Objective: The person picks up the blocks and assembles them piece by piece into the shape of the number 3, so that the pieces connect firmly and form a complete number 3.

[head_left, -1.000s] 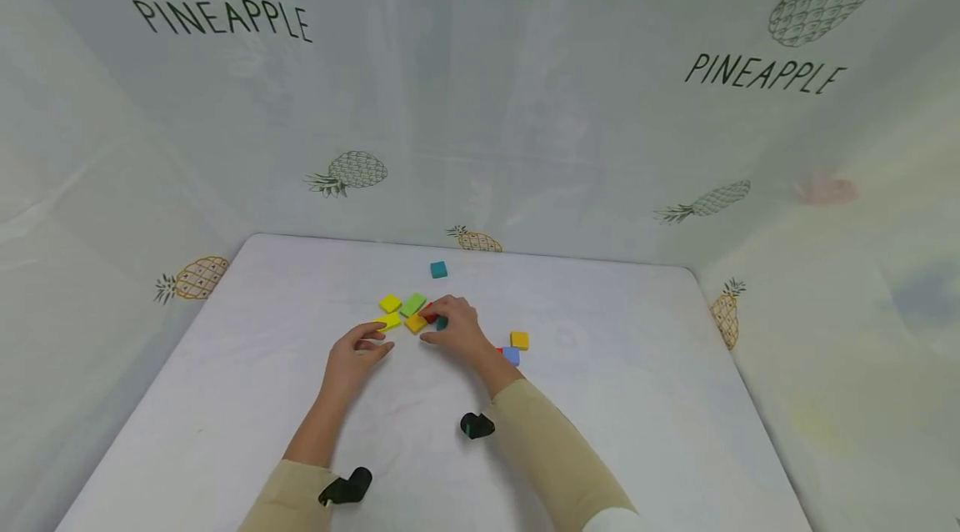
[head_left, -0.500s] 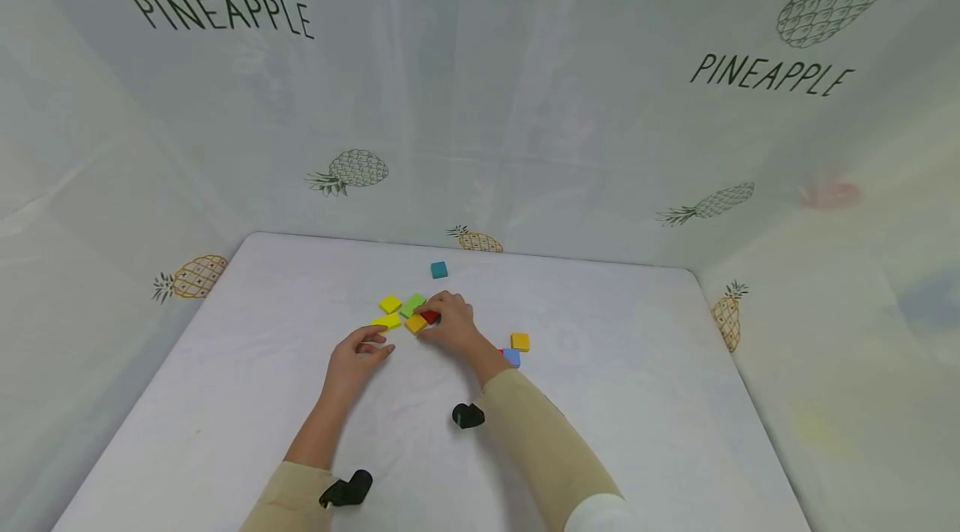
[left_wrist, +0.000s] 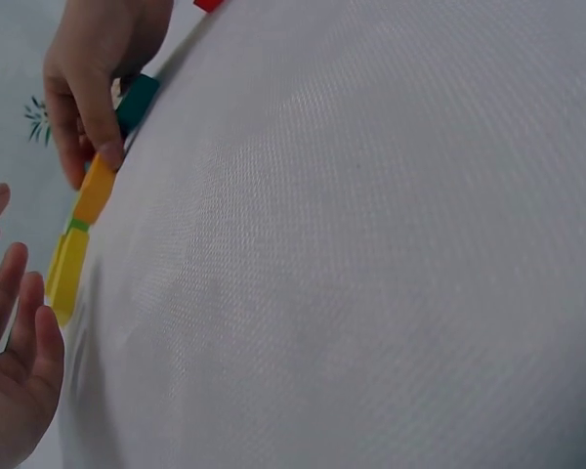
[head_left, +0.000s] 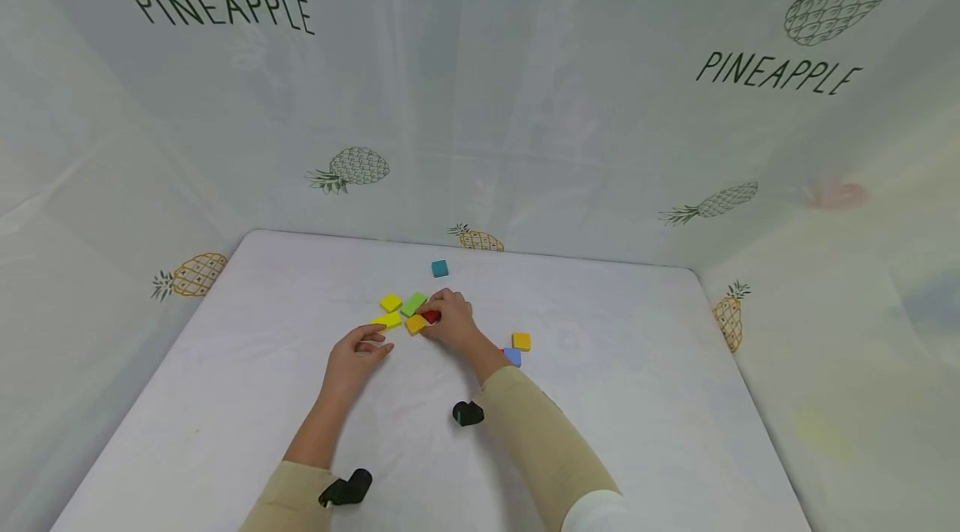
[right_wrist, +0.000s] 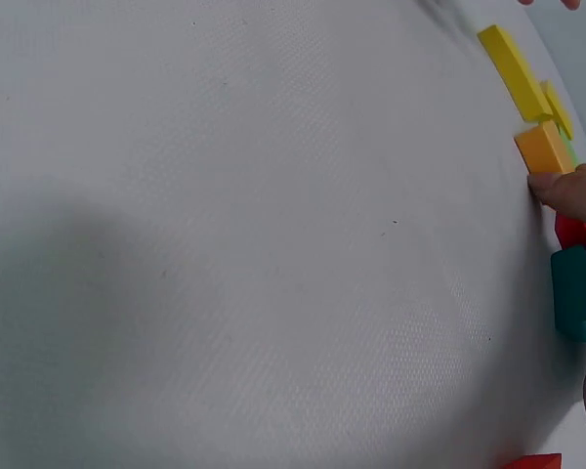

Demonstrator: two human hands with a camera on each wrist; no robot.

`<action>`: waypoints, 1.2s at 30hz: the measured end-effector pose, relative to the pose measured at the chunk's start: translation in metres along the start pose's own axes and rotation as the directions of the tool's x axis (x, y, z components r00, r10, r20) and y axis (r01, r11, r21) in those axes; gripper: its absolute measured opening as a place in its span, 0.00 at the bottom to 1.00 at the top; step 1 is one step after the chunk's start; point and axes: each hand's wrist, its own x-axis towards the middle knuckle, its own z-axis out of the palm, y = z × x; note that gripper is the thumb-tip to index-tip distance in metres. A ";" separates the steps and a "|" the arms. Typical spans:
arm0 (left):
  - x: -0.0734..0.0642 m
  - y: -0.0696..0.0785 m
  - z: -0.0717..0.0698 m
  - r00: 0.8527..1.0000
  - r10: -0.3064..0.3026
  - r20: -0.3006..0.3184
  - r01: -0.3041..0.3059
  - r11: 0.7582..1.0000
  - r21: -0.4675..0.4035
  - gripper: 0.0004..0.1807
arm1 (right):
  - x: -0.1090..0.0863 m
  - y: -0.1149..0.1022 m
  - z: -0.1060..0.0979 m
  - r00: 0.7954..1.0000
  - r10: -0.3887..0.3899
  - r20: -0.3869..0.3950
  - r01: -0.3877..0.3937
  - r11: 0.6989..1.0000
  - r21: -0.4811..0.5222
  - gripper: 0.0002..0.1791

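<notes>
My left hand (head_left: 356, 361) lies beside the near yellow block (head_left: 388, 321), its fingers loose; the index fingertip appears to touch that block's edge. With thumb and index finger, my right hand (head_left: 456, 323) holds a red block (head_left: 431, 317) at the right of a cluster. Its thumb touches the orange block (right_wrist: 544, 149) in the right wrist view. A green block (head_left: 413, 304) and a second yellow block (head_left: 391, 303) lie behind. Close to the right palm sits a dark teal block (right_wrist: 576, 293), hidden by that hand in the head view.
Another teal block (head_left: 440, 268) lies alone near the table's far edge. Right of my right wrist are a second orange block (head_left: 521, 341), a blue block (head_left: 512, 357) and a partly hidden red one. Pineapple-printed sheeting (head_left: 495, 98) surrounds the white table (head_left: 615, 415).
My right hand has shifted slightly left, bringing its fingertips up to the orange block's side and covering the dark teal block in the head view. The left hand has stayed nearly still.
</notes>
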 end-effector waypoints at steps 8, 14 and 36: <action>-0.002 0.002 -0.001 1.000 0.004 0.000 -0.004 1.000 0.001 0.22 | -0.003 0.002 0.000 1.000 -0.020 -0.022 0.020 0.999 -0.027 0.17; -0.004 0.006 0.002 1.000 0.009 0.002 -0.009 1.000 -0.001 0.23 | -0.014 0.000 -0.007 0.999 -0.026 -0.039 0.027 1.000 0.000 0.18; -0.012 0.028 0.027 0.995 0.071 0.063 -0.071 0.997 -0.004 0.23 | -0.069 0.021 -0.061 0.995 0.013 -0.098 -0.002 0.993 0.120 0.16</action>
